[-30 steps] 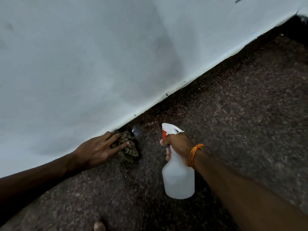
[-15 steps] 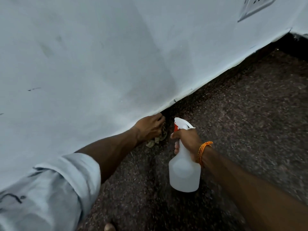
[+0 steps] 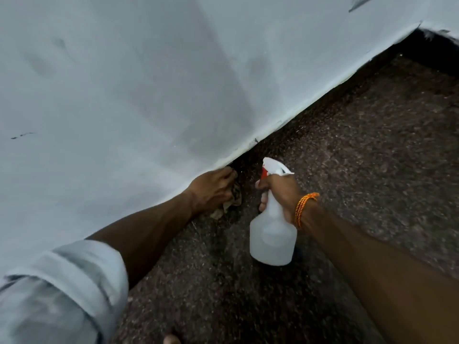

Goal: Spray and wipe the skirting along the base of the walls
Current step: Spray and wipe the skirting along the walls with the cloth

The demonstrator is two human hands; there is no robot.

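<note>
The right hand (image 3: 280,192) holds a translucent white plastic spray bottle (image 3: 273,239) by its neck, a little right of the centre of the frame. The fingers are curled closely around the neck, just under the red trigger. The long axis of the spray bottle runs almost vertical in the picture, with the round base toward the bottom of the frame and the white head on top. The nozzle points to the upper left, at the dark skirting (image 3: 360,83), which runs as a narrow band from the centre of the frame to the upper right, under the white painted wall (image 3: 124,83).

The left hand (image 3: 211,189) is just left of the nozzle, at the foot of the wall. Its fingers are bent over a crumpled olive-brown striped cloth (image 3: 236,197) and press it against the skirting. The 2 hands are near each other but apart.

A thin orange thread bracelet (image 3: 304,207) is on the right wrist. A rolled pale grey sleeve (image 3: 74,281) fills the lower left. The dark speckled stone floor (image 3: 372,170) covers the right half.
</note>
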